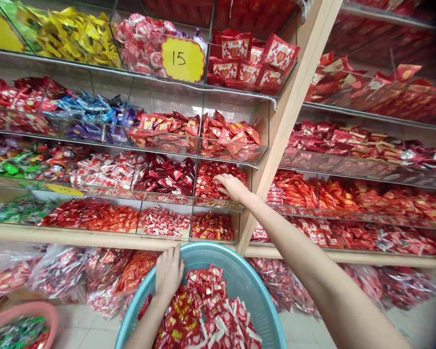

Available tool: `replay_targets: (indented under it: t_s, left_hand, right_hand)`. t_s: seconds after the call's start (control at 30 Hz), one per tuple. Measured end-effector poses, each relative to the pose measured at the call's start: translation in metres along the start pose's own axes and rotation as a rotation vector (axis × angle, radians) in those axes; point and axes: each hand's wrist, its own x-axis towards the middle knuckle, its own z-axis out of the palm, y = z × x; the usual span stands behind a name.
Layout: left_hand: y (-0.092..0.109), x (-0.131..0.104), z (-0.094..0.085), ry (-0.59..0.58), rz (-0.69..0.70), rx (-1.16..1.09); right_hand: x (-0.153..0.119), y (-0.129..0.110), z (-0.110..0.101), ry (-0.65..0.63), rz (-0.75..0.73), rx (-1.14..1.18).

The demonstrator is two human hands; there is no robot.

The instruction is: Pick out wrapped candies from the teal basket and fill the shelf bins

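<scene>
A teal plastic basket (265, 295) holds a heap of small red-wrapped candies (207, 310), some with yellow print and some with white. My left hand (170, 271) lies over its far rim, fingers curled on the edge. My right hand (232, 188) reaches out to a clear shelf bin of red-wrapped candies (207, 177), its fingers extended at the surface of the pile, with nothing visible in them. Dark red candies (165, 174) fill the bin to the left of that one. Directly below is a bin of red and yellow candies (211, 227).
A slanting wooden upright (281, 121) divides the shelves. Clear bin fronts edge each shelf, and a yellow tag (183, 59) hangs above. Bagged candies (60, 271) sit under the bottom shelf. A pink basket (51, 315) stands on the floor at left.
</scene>
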Motion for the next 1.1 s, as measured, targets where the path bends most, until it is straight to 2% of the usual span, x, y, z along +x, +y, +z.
replay_targets:
  t_s: [0.13,0.23,0.33,0.43,0.5,0.6,0.8,0.97,1.1]
  left_hand:
    - [0.000,0.000,-0.002,-0.006,0.005,-0.002]
    - [0.001,0.001,-0.003,-0.014,0.000,-0.014]
    - [0.002,0.000,-0.003,-0.018,-0.006,-0.016]
    - [0.002,0.000,-0.003,-0.011,-0.001,-0.011]
    - [0.001,0.001,-0.002,-0.009,0.004,-0.006]
    - [0.000,0.001,-0.001,-0.008,0.008,0.004]
    - [0.001,0.002,-0.002,-0.018,-0.002,0.001]
    - [0.002,0.002,-0.002,-0.026,0.001,0.001]
    - [0.002,0.002,-0.002,-0.020,-0.006,-0.004]
  right_hand:
    - [0.002,0.009,0.002,0.148,0.000,0.201]
    - [0.000,0.007,-0.004,0.274,0.010,0.347]
    - [-0.015,-0.009,-0.014,0.379,-0.001,0.459]
    - [-0.041,-0.036,-0.015,0.408,-0.046,0.546]
    - [-0.060,-0.053,-0.007,0.388,-0.083,0.598]
    - [-0.086,-0.073,0.016,0.320,-0.081,0.668]
    - [-0.130,-0.107,0.086,0.119,-0.014,0.746]
    - [-0.155,-0.129,0.141,-0.129,0.019,0.622]
    - [-0.161,-0.137,0.161,-0.214,0.010,0.504]
